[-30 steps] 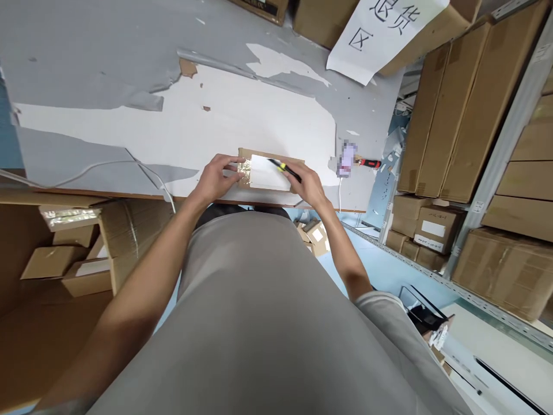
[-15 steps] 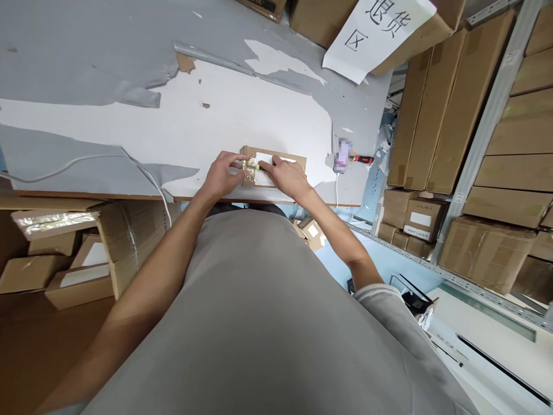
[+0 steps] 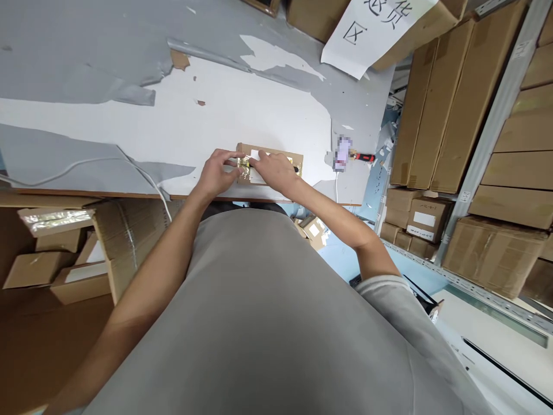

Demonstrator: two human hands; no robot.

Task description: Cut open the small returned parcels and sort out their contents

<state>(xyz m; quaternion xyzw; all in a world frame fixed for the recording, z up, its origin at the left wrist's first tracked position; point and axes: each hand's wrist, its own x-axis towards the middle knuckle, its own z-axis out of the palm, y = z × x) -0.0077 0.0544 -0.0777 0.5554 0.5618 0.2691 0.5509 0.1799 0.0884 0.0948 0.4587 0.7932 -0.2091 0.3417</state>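
A small cardboard box (image 3: 270, 149) with a white label (image 3: 257, 176) lies on the worktable, shiny tape across its left end. My left hand (image 3: 216, 173) holds that taped end, index finger along the top and thumb lower down, with a gap between them. Closed over the label, my right hand (image 3: 276, 170) grips a slim yellow-and-black box cutter (image 3: 296, 169). Its dark rear end sticks out behind the palm, while the yellow front reaches the tape. The blade itself is too small to make out.
On the right of the worn table (image 3: 259, 104) lie a blurred-out phone (image 3: 343, 153) with a cable and a red-and-black handled tool (image 3: 365, 157). An open carton (image 3: 129, 230) with smaller boxes stands at lower left. Shelves of cartons (image 3: 496, 248) line the right.
My right hand has moved slightly left along the box, bringing the cutter's front end onto the tape; its dark rear end now shows. My left hand stays at the box's left end.
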